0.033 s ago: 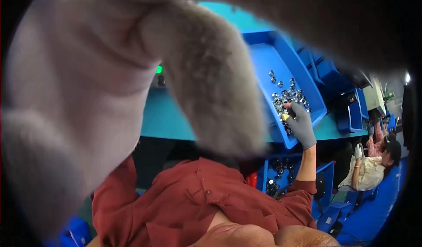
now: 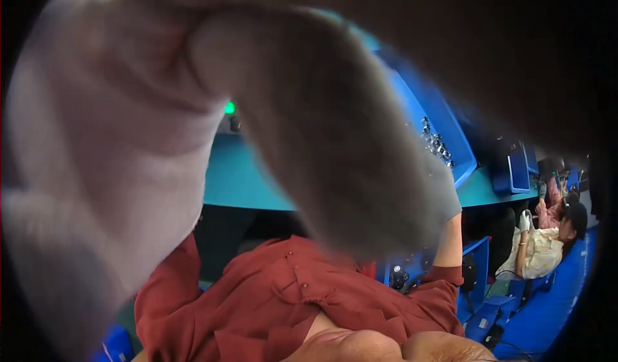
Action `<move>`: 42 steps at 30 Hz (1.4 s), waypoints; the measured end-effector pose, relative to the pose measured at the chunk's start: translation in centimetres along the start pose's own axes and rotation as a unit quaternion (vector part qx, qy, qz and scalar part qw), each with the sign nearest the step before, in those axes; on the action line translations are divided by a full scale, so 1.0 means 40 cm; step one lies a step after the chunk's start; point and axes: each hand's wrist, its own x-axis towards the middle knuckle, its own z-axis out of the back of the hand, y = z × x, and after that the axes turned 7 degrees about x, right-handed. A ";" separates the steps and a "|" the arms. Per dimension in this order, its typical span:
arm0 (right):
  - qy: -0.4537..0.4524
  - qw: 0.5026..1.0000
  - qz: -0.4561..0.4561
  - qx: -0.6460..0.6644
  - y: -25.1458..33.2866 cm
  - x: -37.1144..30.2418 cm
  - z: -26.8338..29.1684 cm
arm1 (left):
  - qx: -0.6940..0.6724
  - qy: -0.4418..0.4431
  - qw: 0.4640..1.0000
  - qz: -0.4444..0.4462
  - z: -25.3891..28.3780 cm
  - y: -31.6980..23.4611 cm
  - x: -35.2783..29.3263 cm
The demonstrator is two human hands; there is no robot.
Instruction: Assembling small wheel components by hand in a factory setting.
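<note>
A large, blurred hand, which appears to be my left hand [image 2: 122, 162], is right up against the lens and fills the left side and top. One thick, fuzzy finger hangs down across the middle, apart from the dark finger along the upper right; I see nothing held. My right hand [image 2: 446, 191], in a grey glove, reaches over the near end of a blue bin [image 2: 463, 153]. Its fingers are hidden behind the blurred finger. Small shiny metal parts [image 2: 436, 145] lie in the bin near it; the rest of the bin is covered from sight.
A teal table [image 2: 244, 175] curves across the middle, with a green light [image 2: 229, 107] behind it. Below its edge sits another bin holding dark round parts [image 2: 398, 276]. More blue bins [image 2: 518, 172] stand at the right. A co-worker [image 2: 537, 252] sits at far right.
The blurred finger has swung right and down, now covering my right hand's fingers and most of the bin. My right forearm stays in place.
</note>
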 end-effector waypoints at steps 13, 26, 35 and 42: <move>0.038 0.999 0.001 -0.034 0.008 0.007 0.013 | 0.024 0.059 0.987 -0.145 0.205 -0.167 0.033; 0.003 1.000 -0.015 -0.002 -0.086 -0.017 -0.010 | -0.017 0.167 0.966 -0.197 0.182 -0.261 -0.047; 0.009 0.999 0.029 0.018 -0.072 0.003 -0.005 | 0.656 -0.013 0.753 -0.048 0.498 0.138 -0.253; 0.001 0.999 0.049 -0.018 -0.096 -0.014 -0.001 | 0.746 0.057 0.635 0.194 0.630 0.377 -0.178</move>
